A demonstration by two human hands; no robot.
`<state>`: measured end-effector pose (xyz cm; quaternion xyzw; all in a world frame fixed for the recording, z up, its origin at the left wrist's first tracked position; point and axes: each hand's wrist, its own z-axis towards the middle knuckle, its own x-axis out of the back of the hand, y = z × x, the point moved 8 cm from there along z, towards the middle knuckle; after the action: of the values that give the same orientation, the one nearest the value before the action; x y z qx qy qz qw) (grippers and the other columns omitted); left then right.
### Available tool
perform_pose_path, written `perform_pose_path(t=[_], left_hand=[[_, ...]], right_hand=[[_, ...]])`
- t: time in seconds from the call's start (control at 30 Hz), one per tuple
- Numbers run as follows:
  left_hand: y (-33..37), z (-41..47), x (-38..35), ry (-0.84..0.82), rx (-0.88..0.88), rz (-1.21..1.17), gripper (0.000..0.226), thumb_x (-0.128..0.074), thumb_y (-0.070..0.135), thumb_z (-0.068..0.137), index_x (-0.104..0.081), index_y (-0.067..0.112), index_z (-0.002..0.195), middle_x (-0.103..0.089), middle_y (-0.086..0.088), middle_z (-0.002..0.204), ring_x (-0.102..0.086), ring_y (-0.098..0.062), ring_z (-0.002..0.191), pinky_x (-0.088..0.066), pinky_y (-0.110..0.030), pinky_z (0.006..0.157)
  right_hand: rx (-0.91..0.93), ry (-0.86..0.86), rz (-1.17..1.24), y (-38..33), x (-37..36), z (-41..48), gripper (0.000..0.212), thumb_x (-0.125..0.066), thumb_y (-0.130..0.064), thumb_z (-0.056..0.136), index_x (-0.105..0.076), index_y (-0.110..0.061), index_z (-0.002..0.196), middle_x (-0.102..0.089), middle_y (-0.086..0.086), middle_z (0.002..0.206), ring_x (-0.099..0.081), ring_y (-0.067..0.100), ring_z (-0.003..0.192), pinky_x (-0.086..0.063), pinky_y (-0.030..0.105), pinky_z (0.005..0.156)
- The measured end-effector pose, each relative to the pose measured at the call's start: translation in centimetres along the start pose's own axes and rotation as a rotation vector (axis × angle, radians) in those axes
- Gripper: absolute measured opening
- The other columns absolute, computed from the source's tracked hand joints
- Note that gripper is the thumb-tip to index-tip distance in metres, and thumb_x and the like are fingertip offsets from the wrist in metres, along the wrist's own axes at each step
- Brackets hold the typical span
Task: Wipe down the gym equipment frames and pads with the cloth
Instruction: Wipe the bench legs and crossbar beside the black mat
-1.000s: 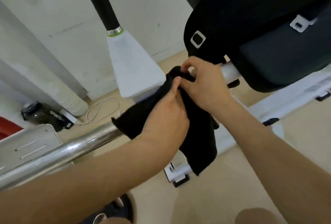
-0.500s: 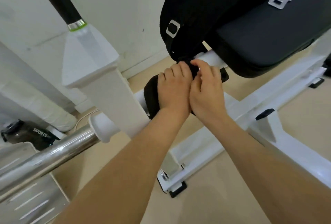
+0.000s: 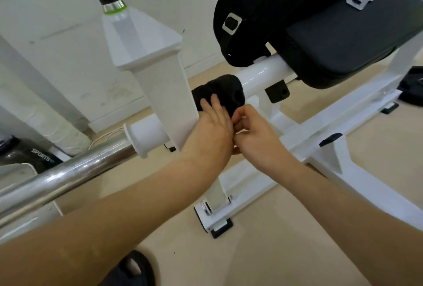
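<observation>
A black cloth (image 3: 225, 87) is wrapped over the white round bar (image 3: 263, 74) of the gym machine, just right of a white upright post (image 3: 164, 84). My left hand (image 3: 210, 130) lies on the near side of the cloth with its fingers fairly straight and pressed against it. My right hand (image 3: 254, 134) is beside it, fingers curled, pinching the cloth's lower edge under the bar. A black seat pad (image 3: 348, 34) hangs above the bar at the upper right.
A chrome bar (image 3: 68, 176) runs out to the left from a white collar (image 3: 139, 136). The white base frame (image 3: 343, 125) crosses the beige floor. A dark bottle (image 3: 34, 157) lies by the wall. A black sandal (image 3: 135, 269) is at the bottom.
The cloth hung loose over the chrome bar, then went onto the white bar. Both hands slid left along that bar toward the upright post, and the right hand dropped under it.
</observation>
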<state>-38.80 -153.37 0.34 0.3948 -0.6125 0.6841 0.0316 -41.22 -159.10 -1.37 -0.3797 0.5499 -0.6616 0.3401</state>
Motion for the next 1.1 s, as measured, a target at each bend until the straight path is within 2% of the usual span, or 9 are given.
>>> perform_pose_path(t=[0.1,0.3,0.47,0.6,0.7,0.87,0.93,1.0,1.1], left_hand=[[-0.5,-3.4,0.9,0.343,-0.195,-0.060,0.039,-0.032,0.013,0.091,-0.069,0.011,0.103,-0.067,-0.008,0.086,-0.064,-0.023,0.079,-0.042,-0.032,0.081],[-3.6,-11.0,-1.6,0.859,-0.322,-0.407,0.021,-0.052,0.004,0.097,-0.064,0.006,0.114,-0.068,-0.011,0.119,-0.055,-0.027,0.125,-0.039,-0.040,0.107],[-10.2,-14.1,-4.6,0.982,0.187,-0.855,0.017,-0.065,-0.007,0.084,-0.074,0.004,0.094,-0.066,-0.016,0.100,-0.058,-0.030,0.101,-0.045,-0.027,0.088],[-16.7,-12.3,-7.7,0.647,0.678,-1.195,0.029,-0.060,0.001,0.074,-0.063,0.021,0.096,-0.052,0.004,0.091,-0.048,-0.011,0.081,-0.040,-0.014,0.070],[-17.8,-8.7,-7.2,0.475,0.637,-1.114,0.026,-0.053,0.002,0.076,-0.049,0.020,0.094,-0.060,-0.003,0.079,-0.054,-0.024,0.072,-0.041,-0.037,0.066],[-16.6,-5.0,-7.9,0.263,0.432,-1.278,0.022,-0.051,0.014,0.082,-0.061,0.022,0.100,-0.067,0.002,0.107,-0.059,-0.018,0.098,-0.042,-0.025,0.080],[-13.9,-5.9,-8.3,0.102,0.162,-1.439,0.049,-0.052,0.042,0.080,-0.053,0.024,0.126,-0.060,0.006,0.122,-0.056,-0.014,0.110,-0.046,-0.032,0.095],[-11.3,-6.6,-8.5,0.019,-0.026,-1.168,0.091,-0.055,0.068,0.072,-0.026,0.023,0.145,-0.049,0.006,0.135,-0.051,-0.016,0.117,-0.046,-0.038,0.096],[-12.0,-4.1,-10.1,-0.077,0.039,-1.030,0.097,-0.072,0.064,0.061,-0.031,0.021,0.138,-0.060,0.006,0.118,-0.059,-0.017,0.102,-0.051,-0.039,0.087]], right_hand=[[0.112,-0.006,-0.150,-0.9,-0.6,-2.4,0.030,-0.055,0.003,0.076,-0.046,-0.022,0.090,-0.053,0.006,0.068,-0.055,0.025,0.064,-0.053,0.049,0.060],[0.701,0.035,-0.762,-4.8,-5.5,-7.7,0.013,-0.057,-0.027,0.088,-0.055,-0.015,0.091,-0.037,-0.017,0.058,-0.042,0.008,0.043,-0.039,0.027,0.037],[0.804,0.114,-0.960,-6.2,-8.9,-7.3,0.034,-0.050,-0.035,0.094,-0.065,-0.009,0.109,-0.062,-0.004,0.063,-0.056,0.014,0.047,-0.043,0.030,0.039],[0.639,0.211,-1.110,-6.3,-11.0,-6.4,0.030,-0.063,-0.027,0.086,-0.068,-0.008,0.108,-0.055,-0.002,0.048,-0.048,0.017,0.035,-0.032,0.023,0.036],[0.318,0.136,-1.039,-5.2,-13.2,-5.4,0.050,-0.051,-0.032,0.094,-0.041,-0.012,0.139,-0.064,0.002,0.068,-0.062,0.023,0.057,-0.038,0.028,0.048],[0.096,0.105,-0.608,-2.8,-16.9,-5.2,0.078,-0.041,-0.028,0.095,0.013,-0.012,0.148,-0.067,0.008,0.086,-0.065,0.025,0.075,-0.051,0.036,0.063],[0.114,0.105,-0.501,-2.1,-17.2,-5.5,0.073,-0.040,-0.024,0.091,0.004,-0.016,0.149,-0.065,0.008,0.086,-0.062,0.024,0.071,-0.048,0.035,0.060],[0.110,0.073,-0.471,-1.3,-17.0,-5.9,0.057,-0.039,-0.021,0.094,-0.020,-0.016,0.147,-0.057,-0.001,0.075,-0.054,0.013,0.061,-0.038,0.024,0.051],[0.078,0.074,-0.385,0.0,-16.2,-6.7,0.050,-0.041,-0.014,0.096,-0.035,-0.030,0.144,-0.042,-0.011,0.060,-0.042,0.009,0.050,-0.031,0.019,0.048]])
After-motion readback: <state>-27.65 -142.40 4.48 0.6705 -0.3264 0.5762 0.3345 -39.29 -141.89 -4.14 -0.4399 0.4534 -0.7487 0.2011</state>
